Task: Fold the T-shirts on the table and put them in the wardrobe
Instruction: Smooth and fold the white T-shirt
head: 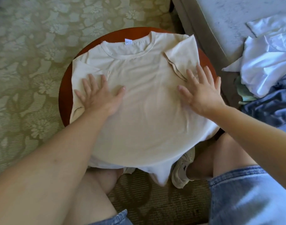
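A cream cotton T-shirt (139,98) lies spread face-up on a small round reddish-brown wooden table (64,88), its hem hanging over the near edge. The left hand (98,93) and right hand (202,90) press flat on it, fingers straight and splayed, grasping nothing. White and blue crumpled garments (267,65) lie to the right.

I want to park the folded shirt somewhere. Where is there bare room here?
The beige T-shirt covers the round table but for a thin rim at left and right, with left hand and right hand flat on it. Free: the pale surface at right, beyond the clothes pile that crowds its near end.
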Action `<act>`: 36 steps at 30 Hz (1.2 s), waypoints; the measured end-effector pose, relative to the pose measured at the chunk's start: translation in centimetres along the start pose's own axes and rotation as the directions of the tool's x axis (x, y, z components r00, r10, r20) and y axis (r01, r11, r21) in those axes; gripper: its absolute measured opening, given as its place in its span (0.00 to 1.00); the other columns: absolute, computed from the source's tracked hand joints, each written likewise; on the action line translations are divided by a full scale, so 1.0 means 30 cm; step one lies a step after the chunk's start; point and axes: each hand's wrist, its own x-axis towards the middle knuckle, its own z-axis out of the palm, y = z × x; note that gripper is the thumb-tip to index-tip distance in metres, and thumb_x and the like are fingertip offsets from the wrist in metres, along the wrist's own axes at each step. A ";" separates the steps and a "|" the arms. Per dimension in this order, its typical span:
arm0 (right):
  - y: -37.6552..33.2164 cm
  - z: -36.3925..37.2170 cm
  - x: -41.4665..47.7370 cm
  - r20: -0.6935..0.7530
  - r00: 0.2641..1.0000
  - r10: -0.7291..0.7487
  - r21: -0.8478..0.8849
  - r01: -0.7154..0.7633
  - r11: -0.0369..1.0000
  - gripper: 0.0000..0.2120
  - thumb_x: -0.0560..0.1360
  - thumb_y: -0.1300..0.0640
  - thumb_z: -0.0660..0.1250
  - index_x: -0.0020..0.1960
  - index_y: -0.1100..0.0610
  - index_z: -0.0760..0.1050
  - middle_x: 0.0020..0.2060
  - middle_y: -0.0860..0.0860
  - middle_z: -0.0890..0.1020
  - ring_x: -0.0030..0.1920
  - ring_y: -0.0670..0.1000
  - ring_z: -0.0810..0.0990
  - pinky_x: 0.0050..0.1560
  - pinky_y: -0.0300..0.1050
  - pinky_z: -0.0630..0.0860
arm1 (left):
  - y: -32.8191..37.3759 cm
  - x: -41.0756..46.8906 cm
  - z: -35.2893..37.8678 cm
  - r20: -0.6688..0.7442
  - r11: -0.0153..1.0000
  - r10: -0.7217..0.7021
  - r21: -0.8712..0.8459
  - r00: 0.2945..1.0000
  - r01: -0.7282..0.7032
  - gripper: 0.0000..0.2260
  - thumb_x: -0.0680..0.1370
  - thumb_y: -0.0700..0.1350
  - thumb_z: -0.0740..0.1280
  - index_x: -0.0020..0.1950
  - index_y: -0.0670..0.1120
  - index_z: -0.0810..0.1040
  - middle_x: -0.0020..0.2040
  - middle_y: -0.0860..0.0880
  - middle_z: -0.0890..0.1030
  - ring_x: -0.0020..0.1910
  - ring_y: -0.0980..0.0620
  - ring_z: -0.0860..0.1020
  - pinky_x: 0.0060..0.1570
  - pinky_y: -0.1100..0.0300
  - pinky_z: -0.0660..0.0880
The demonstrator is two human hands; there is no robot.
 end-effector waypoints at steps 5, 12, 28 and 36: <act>0.044 0.031 -0.107 0.050 0.999 -0.019 -0.102 0.024 0.995 0.36 0.77 0.31 0.43 0.80 0.46 0.44 0.79 0.50 0.40 0.78 0.55 0.37 0.74 0.64 0.36 | -0.068 -0.119 0.041 -0.047 0.998 0.064 0.014 0.997 -0.064 0.37 0.77 0.70 0.47 0.80 0.53 0.42 0.80 0.47 0.39 0.78 0.45 0.38 0.74 0.39 0.37; 0.019 0.061 -0.064 0.062 0.996 -0.058 -0.158 0.067 0.985 0.37 0.75 0.29 0.38 0.79 0.46 0.43 0.79 0.51 0.42 0.78 0.53 0.37 0.75 0.61 0.41 | -0.110 -0.134 0.094 -0.067 0.999 0.002 -0.031 0.998 -0.004 0.36 0.77 0.70 0.44 0.80 0.54 0.42 0.80 0.48 0.39 0.78 0.46 0.38 0.74 0.38 0.36; 0.019 -0.004 0.087 -0.072 0.996 0.051 0.232 -0.034 0.972 0.35 0.72 0.30 0.56 0.71 0.49 0.68 0.75 0.52 0.61 0.76 0.56 0.57 0.74 0.66 0.48 | -0.105 -0.100 0.037 -0.351 0.980 -0.107 -0.194 0.930 0.040 0.34 0.77 0.67 0.53 0.79 0.51 0.55 0.79 0.45 0.52 0.78 0.43 0.47 0.73 0.39 0.38; 0.088 -0.013 -0.144 0.053 0.914 0.402 0.683 -0.327 0.653 0.42 0.77 0.42 0.65 0.80 0.54 0.45 0.77 0.58 0.58 0.75 0.60 0.60 0.71 0.53 0.61 | -0.234 -0.348 0.038 -0.008 0.703 -0.345 -0.665 0.939 0.253 0.38 0.78 0.59 0.64 0.81 0.52 0.45 0.79 0.43 0.51 0.76 0.39 0.57 0.70 0.44 0.61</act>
